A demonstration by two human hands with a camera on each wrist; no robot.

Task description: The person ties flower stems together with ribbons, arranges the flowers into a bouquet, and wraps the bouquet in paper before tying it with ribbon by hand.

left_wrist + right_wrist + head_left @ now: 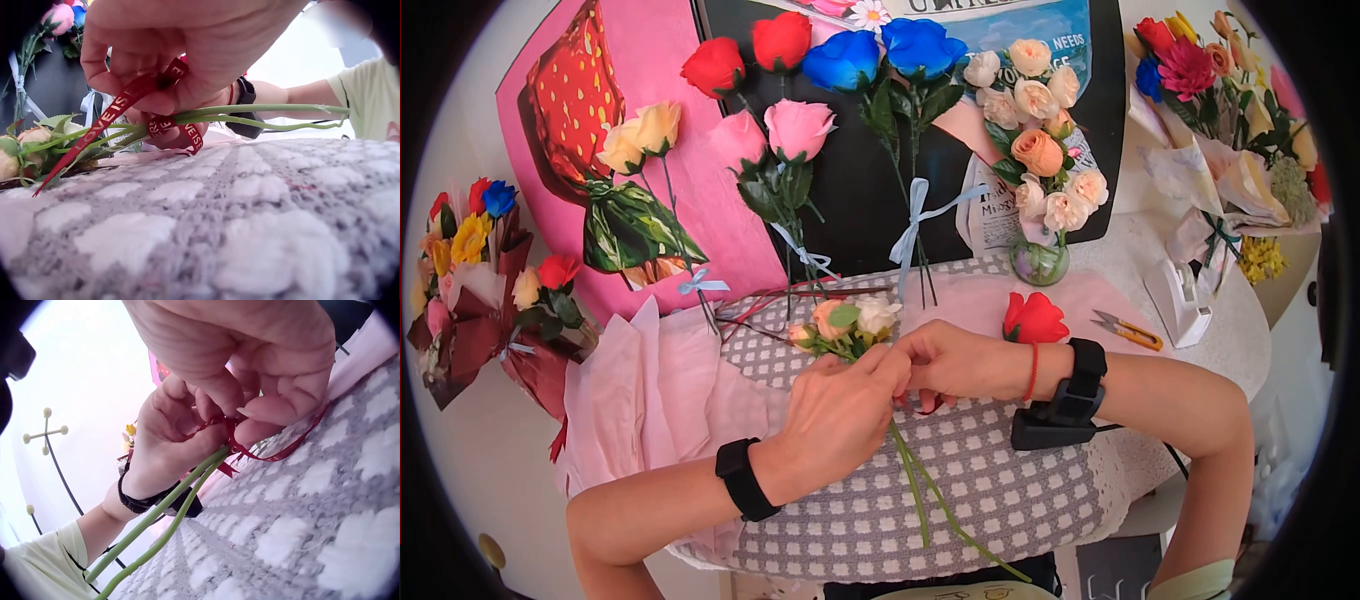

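Both hands meet over the middle of the table, around a small bunch of artificial flowers (878, 314) with white and peach blooms. A red ribbon (107, 120) with printed lettering is wrapped around the green stems (912, 482). My left hand (832, 418) pinches the ribbon between thumb and fingers right at the stems. From the other side, my right hand (960, 362) pinches the ribbon too, its fingertips close against the left ones in the right wrist view. One ribbon tail hangs down toward the blooms. The bare stem ends extend toward the person's body.
A red rose head (1034, 318), orange-handled snips (1128, 328) and a white tape dispenser (1178, 302) lie to the right. Pink wrapping paper (650, 400) covers the left side. Ribbon-tied roses (798, 130) lean behind, near a small glass vase (1040, 262) of peach flowers.
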